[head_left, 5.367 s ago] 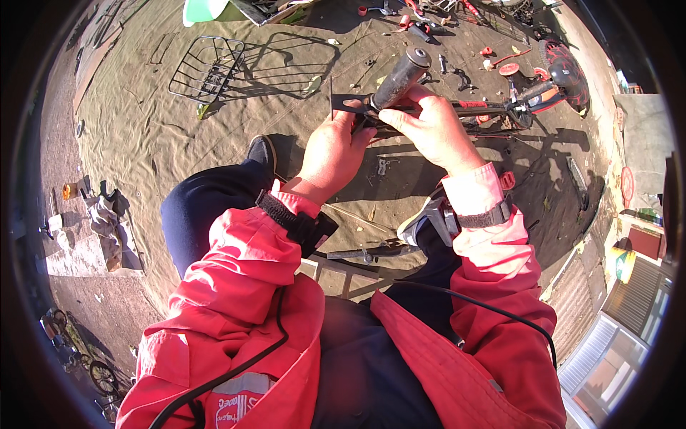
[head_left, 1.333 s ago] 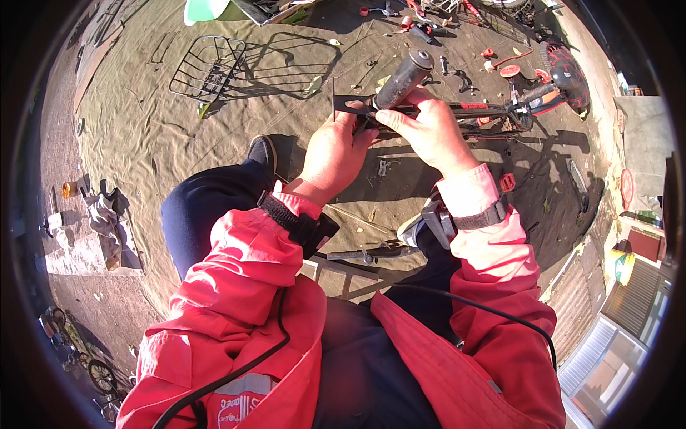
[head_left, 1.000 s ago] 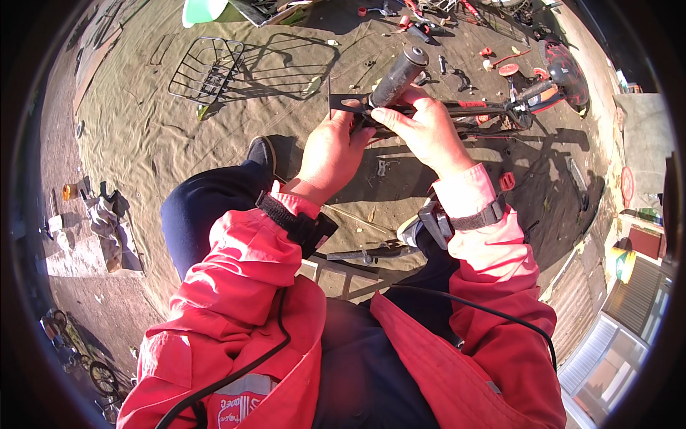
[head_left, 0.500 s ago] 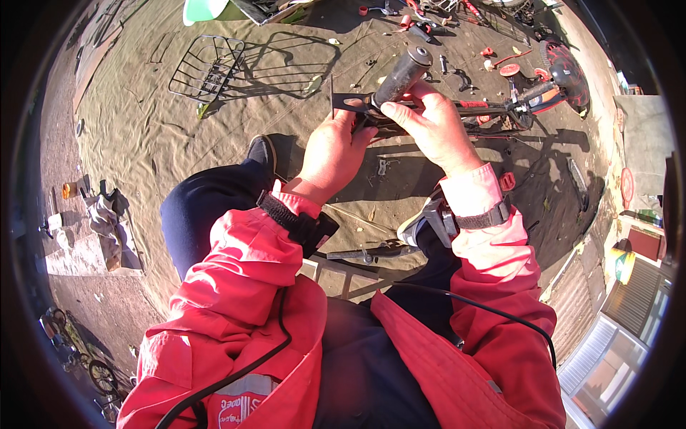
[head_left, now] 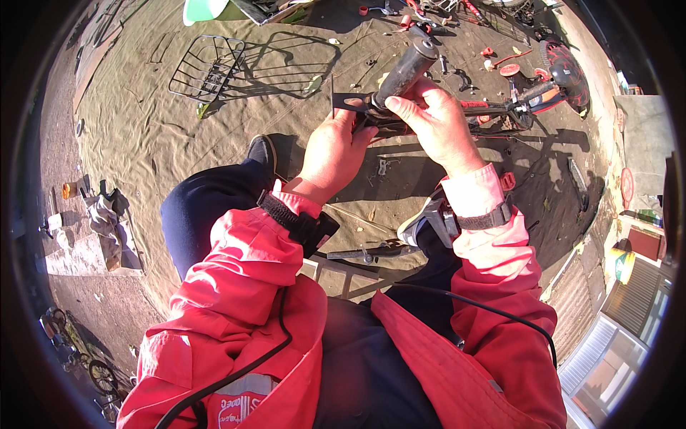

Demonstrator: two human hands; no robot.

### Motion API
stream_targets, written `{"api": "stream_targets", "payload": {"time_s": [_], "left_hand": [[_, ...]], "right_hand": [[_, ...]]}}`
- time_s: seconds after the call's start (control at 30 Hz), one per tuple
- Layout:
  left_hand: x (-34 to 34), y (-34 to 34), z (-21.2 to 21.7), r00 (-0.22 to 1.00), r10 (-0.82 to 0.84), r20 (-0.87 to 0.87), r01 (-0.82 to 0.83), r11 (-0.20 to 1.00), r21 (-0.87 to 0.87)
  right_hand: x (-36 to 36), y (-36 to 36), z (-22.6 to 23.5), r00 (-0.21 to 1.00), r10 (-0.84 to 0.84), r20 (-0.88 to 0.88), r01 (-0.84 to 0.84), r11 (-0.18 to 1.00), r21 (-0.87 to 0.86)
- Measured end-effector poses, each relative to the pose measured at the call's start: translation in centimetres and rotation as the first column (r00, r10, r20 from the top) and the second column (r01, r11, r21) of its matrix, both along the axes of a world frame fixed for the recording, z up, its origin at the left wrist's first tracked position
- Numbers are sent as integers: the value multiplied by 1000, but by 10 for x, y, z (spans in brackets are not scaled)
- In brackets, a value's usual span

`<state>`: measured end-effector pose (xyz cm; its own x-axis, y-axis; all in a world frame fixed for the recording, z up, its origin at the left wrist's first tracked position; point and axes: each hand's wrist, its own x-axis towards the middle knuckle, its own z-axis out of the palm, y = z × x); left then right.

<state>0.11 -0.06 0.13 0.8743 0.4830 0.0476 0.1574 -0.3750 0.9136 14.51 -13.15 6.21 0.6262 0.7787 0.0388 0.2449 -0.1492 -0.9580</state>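
My right hand is wrapped round a dark, worn cylinder that looks like a bicycle foot peg, with a hole in its top end. The cylinder stands tilted, its lower end against a flat dark metal bracket at the end of a bicycle frame. Closed on that bracket from below, my left hand has its thumb along the near side. Some of the fingers of both hands are hidden behind the parts. The frame runs right toward a red and black wheel.
A black wire rack lies on the brown ground cloth at the far left. Tools and small parts, among them a dark curved part, are scattered at the far right. Near my feet lies a dark bar-shaped tool.
My right hand has shifted slightly to the right, and the top of the cylinder has tipped a little right and up with it. The left hand stays in place.
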Motion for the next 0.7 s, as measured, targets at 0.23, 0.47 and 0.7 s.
{"api": "stream_targets", "payload": {"time_s": [0.23, 0.47, 0.7], "left_hand": [[0, 0, 0, 1000, 4, 8, -4, 1000, 24], [0, 1, -1, 1000, -10, 3, 10, 1000, -16], [1, 1, -8, 1000, -2, 29, 3, 1000, -13]], "right_hand": [[0, -1, 2, 1000, 13, -21, -14, 1000, -13], [-2, 0, -5, 999, 25, -48, -26, 1000, -4], [-1, -1, -3, 997, 36, -63, -41, 996, -78]]}}
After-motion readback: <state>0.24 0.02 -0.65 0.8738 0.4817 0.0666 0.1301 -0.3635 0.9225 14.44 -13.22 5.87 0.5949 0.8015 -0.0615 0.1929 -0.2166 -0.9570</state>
